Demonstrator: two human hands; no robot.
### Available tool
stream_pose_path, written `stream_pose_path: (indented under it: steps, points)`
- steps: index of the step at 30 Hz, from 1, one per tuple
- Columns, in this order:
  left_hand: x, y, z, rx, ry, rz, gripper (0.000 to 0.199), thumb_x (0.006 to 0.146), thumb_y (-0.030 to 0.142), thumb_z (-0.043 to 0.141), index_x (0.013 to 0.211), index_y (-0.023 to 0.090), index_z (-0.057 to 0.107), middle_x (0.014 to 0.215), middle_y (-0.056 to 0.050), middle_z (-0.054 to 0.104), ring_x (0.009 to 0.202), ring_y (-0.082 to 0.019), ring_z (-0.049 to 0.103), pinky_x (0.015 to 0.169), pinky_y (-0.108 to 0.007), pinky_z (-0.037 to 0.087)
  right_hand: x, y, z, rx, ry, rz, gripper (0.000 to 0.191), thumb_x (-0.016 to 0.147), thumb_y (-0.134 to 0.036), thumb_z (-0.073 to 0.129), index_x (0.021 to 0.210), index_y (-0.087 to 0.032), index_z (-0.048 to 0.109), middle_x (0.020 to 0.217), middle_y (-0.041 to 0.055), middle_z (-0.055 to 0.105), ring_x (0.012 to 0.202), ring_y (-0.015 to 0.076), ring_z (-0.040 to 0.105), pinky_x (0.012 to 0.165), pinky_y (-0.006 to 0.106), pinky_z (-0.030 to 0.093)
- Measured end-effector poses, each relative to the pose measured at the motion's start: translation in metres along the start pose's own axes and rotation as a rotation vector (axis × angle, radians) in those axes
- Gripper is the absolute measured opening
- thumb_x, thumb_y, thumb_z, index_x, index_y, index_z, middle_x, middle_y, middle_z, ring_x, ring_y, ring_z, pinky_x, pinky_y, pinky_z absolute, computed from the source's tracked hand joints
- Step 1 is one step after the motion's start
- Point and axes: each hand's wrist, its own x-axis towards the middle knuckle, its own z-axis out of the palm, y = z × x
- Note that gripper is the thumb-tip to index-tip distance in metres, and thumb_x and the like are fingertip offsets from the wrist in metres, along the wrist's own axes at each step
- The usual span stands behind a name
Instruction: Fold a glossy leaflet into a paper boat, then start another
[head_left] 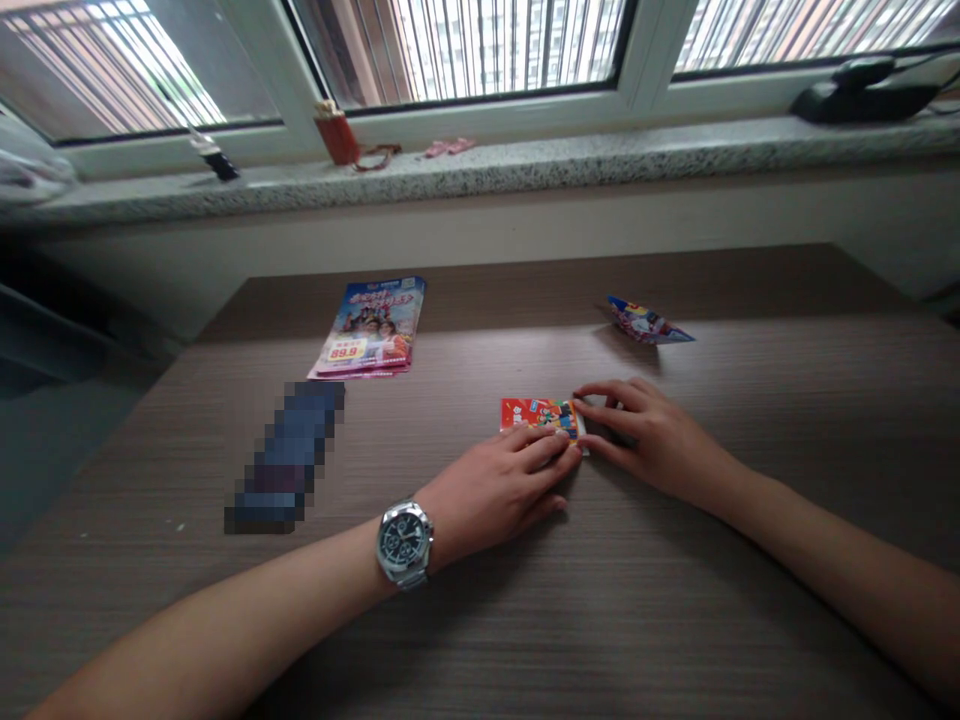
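Note:
A small folded flyer [531, 410], mostly red and orange with cartoon-like figures, lies on the table in the middle of the head view. My left hand [499, 488] comes from the lower left, its fingers stretched out and pressing on the flyer's near part, which they hide. At the flyer's right end, my right hand [656, 440] has its thumb and forefinger on the edge, one at the near corner and one at the far corner. A pale strip of paper shows there. On my left wrist is a silver watch [405, 542] with a dark dial.
A stack of printed flyers [375, 325] lies at the far left of the brown table [465, 620]. Nearer is a pixelated dark oblong [289, 455]. A folded paper piece [646, 322] stands far right. Behind, the stone windowsill [555, 165] holds a red case [337, 135] and small items.

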Motion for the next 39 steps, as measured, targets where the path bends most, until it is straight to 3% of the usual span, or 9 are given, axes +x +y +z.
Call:
stream_pose_path:
  steps: [9, 20, 26, 39]
  points:
    - [0.0, 0.001, 0.0, -0.028, -0.008, -0.015, 0.051, 0.106, 0.038, 0.047, 0.15, 0.012, 0.044, 0.148, -0.014, 0.054, 0.138, -0.029, 0.049, 0.117, -0.045, 0.044, -0.001, 0.001, -0.005, 0.012, -0.038, 0.022, 0.038, 0.096, -0.036, 0.063, 0.133, -0.028, 0.068, 0.134, 0.0111, 0.066, 0.106, 0.0295, 0.064, 0.093, 0.051, 0.056]
    - [-0.002, 0.001, 0.001, -0.007, -0.035, -0.03, 0.052, 0.106, 0.038, 0.046, 0.151, 0.013, 0.044, 0.153, -0.012, 0.05, 0.141, -0.03, 0.047, 0.119, -0.045, 0.042, -0.002, 0.003, -0.009, -0.016, -0.093, 0.01, 0.042, 0.096, -0.041, 0.064, 0.134, -0.024, 0.067, 0.14, 0.0126, 0.063, 0.111, 0.0309, 0.063, 0.098, 0.052, 0.055]
    - [-0.002, 0.001, -0.001, -0.015, -0.056, -0.033, 0.054, 0.105, 0.039, 0.047, 0.152, 0.013, 0.043, 0.154, -0.013, 0.05, 0.142, -0.03, 0.046, 0.119, -0.044, 0.041, 0.001, 0.003, -0.012, -0.006, -0.098, 0.008, 0.042, 0.094, -0.039, 0.067, 0.134, -0.028, 0.067, 0.14, 0.0111, 0.064, 0.111, 0.0312, 0.064, 0.097, 0.053, 0.055]
    - [-0.002, 0.0, -0.001, -0.029, -0.045, -0.065, 0.056, 0.105, 0.044, 0.047, 0.152, 0.015, 0.043, 0.159, -0.012, 0.044, 0.144, -0.029, 0.044, 0.121, -0.044, 0.038, -0.002, -0.002, -0.012, -0.112, -0.105, -0.026, 0.051, 0.097, -0.043, 0.061, 0.143, -0.02, 0.06, 0.143, 0.0145, 0.062, 0.115, 0.0343, 0.06, 0.1, 0.055, 0.053]
